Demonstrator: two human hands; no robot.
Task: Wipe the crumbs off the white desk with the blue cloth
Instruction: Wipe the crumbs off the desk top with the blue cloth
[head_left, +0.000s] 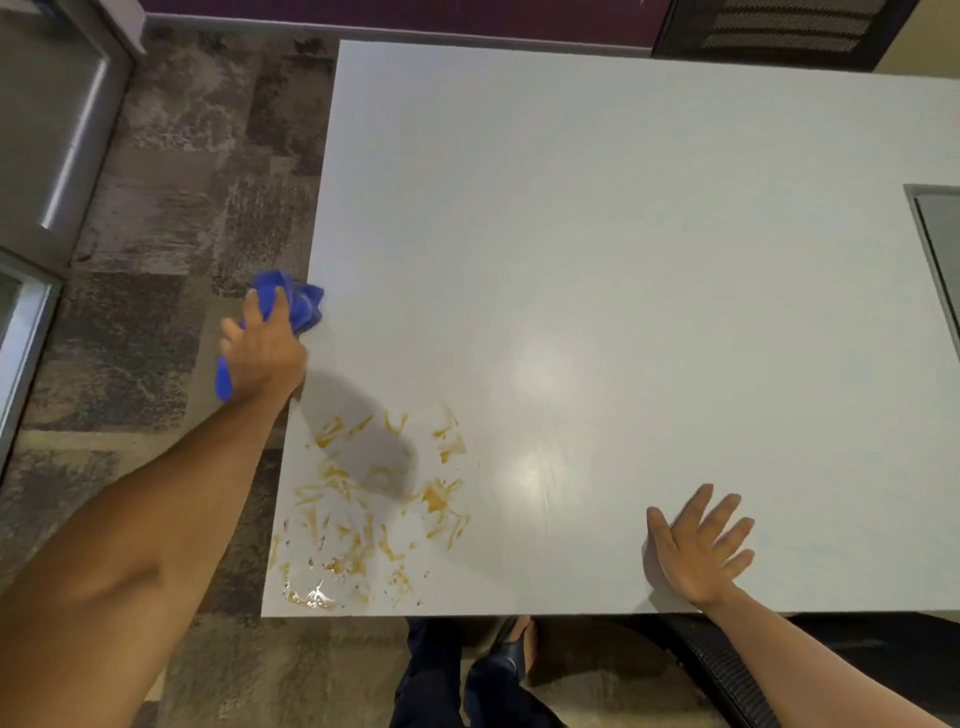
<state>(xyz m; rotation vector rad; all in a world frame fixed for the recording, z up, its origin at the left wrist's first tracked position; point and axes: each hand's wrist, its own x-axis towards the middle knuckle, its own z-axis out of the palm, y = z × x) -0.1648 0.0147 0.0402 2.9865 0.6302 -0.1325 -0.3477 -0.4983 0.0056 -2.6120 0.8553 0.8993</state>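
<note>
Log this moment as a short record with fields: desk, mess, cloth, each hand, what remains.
surface: white rectangular desk, carpeted floor to its left
mess: orange-brown smears and crumbs on the near-left corner
cloth: crumpled blue cloth at the desk's left edge, beyond the mess
left hand: gripping the cloth, partly past the desk's edge
right hand: flat on the desk near the front edge, fingers spread, holding nothing
remaining: smears not yet wiped away
</note>
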